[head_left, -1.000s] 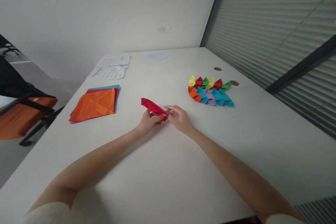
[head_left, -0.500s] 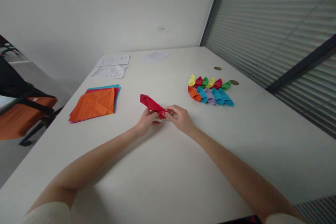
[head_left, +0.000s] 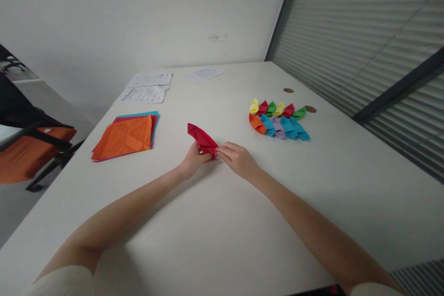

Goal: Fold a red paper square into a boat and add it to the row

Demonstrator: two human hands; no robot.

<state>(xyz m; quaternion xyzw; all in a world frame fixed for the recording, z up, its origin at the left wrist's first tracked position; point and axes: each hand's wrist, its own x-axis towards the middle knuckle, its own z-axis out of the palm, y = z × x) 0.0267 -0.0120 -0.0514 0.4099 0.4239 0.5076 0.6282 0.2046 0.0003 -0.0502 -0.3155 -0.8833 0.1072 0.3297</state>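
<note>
A red sheet of paper (head_left: 203, 138), partly folded into a long shape, is held between both hands over the middle of the white table (head_left: 215, 231). My left hand (head_left: 194, 159) grips its lower left part, thumb toward the near side. At the paper's right end, my right hand (head_left: 239, 159) pinches the edge with fingers pressed together. The paper's far-left tip points up and away from me. My fingers cover its lower part.
To the left lies a stack of coloured sheets, an orange sheet (head_left: 125, 138) on top. Two rows of folded paper pieces, one of them orange (head_left: 257, 123), lie to the right. Printed papers (head_left: 144, 94) rest toward the back. An orange chair (head_left: 34, 152) stands left of the table.
The right hand's fingers have closed more over the paper's right end. The red paper has tilted slightly and shifted a little to the right.
</note>
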